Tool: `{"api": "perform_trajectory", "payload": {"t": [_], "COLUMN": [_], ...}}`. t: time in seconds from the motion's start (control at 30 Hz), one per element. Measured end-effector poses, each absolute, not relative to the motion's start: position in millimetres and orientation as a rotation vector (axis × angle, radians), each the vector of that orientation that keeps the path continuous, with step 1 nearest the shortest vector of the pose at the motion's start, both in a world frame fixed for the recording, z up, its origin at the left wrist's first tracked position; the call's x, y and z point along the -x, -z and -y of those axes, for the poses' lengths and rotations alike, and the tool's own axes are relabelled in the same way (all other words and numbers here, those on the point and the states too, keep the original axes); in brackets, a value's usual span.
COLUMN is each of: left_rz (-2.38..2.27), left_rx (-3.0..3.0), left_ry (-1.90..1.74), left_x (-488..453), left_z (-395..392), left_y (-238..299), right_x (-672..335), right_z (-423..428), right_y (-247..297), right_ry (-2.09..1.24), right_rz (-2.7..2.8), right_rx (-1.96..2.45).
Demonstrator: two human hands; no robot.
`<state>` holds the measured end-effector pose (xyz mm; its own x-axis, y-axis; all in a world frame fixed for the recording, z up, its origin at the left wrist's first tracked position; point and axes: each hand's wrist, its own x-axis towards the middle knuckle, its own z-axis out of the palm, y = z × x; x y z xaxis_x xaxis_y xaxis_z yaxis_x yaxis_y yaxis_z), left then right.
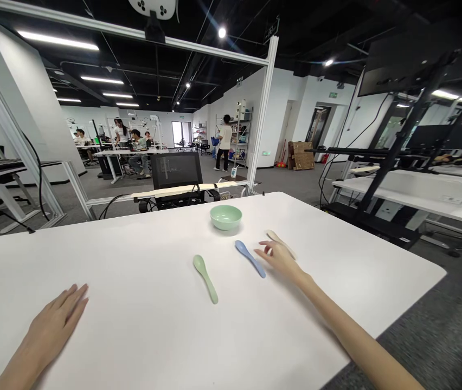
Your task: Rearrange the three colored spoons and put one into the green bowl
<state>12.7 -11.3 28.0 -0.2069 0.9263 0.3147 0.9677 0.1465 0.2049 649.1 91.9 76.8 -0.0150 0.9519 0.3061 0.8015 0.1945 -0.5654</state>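
Flat on the surface point(153, 336) lies the left hand point(58, 319), palm down and holding nothing, with bare room all around it. The right hand point(282, 260) is loosely open and holds nothing. A blue spoon point(249, 258) lies just left of it, and a cream spoon point(274, 235) is partly under its fingers. A green spoon point(205, 278) lies farther left and a bowl point(225, 216) beyond. The surface's right edge is well apart from this hand.

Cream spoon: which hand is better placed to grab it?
Right, probably. The right hand is over the cream spoon, fingers spread, beside the blue spoon. The left hand lies flat on the table, near left, far from every spoon.
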Motion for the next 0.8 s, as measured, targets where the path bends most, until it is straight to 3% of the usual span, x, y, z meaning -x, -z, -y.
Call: {"api": "perform_trajectory", "payload": {"t": [0.27, 0.5, 0.67, 0.8], "left_rz": [2.505, 2.646, 2.573, 2.685], "left_rx": [2.082, 2.766, 2.653, 2.529], "left_ry": [1.129, 1.479, 1.742, 1.627], "left_x": [-126, -271, -297, -285], "left_z": [7, -4, -7, -9], "left_y": [-87, -114, -113, -109], "right_x": [-575, -492, -464, -467], "right_z": [-71, -31, -12, -12], "right_y": [-90, -110, -118, -122], "right_ry": [-0.428, -0.672, -0.761, -0.778], "right_rz": [1.969, 1.995, 2.031, 2.082], "right_rx": [1.507, 1.172, 1.102, 1.136]}}
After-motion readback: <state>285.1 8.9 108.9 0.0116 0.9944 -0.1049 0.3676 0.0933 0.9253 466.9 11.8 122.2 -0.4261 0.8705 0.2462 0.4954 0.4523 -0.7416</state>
